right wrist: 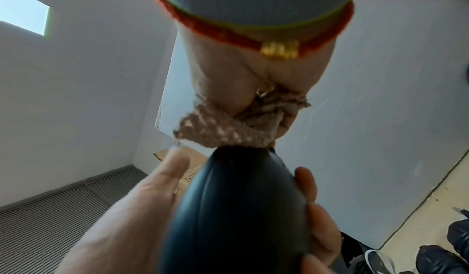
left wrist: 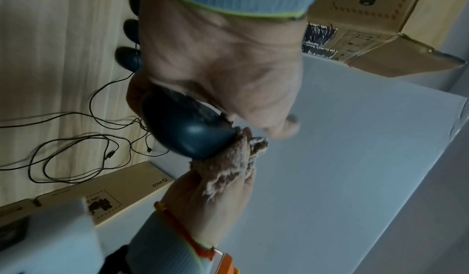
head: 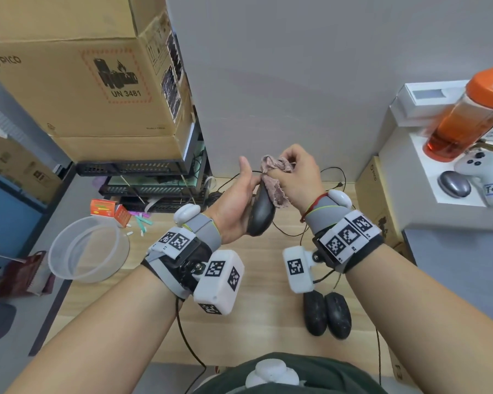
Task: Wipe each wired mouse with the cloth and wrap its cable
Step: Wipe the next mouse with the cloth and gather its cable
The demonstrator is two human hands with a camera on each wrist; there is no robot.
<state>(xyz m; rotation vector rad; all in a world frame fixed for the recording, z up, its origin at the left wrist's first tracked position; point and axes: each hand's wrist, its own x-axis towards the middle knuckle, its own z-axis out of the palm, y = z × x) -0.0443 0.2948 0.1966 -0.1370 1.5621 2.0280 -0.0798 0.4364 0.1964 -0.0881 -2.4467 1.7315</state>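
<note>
My left hand (head: 236, 203) grips a black wired mouse (head: 261, 213) upright above the wooden desk, fingers curled round its far side and thumb raised. In the right wrist view the mouse (right wrist: 238, 208) fills the lower middle, with left fingers (right wrist: 322, 224) wrapped on its side. My right hand (head: 296, 174) clutches a bunched pinkish-brown cloth (head: 275, 180) and presses it on the mouse's front end. The left wrist view shows the cloth (left wrist: 228, 168) meeting the mouse (left wrist: 187, 130). Two more black mice (head: 326, 314) lie side by side on the desk under my right wrist. Loose black cables (left wrist: 76, 144) trail over the desk.
Stacked cardboard boxes (head: 91, 75) and black trays (head: 154, 180) stand at the back left. A clear round tub (head: 88, 248) sits on the left. At the right, white boxes (head: 416, 177) carry an orange bottle (head: 467, 118), a grey mouse (head: 454, 184) and a white controller (head: 484, 172).
</note>
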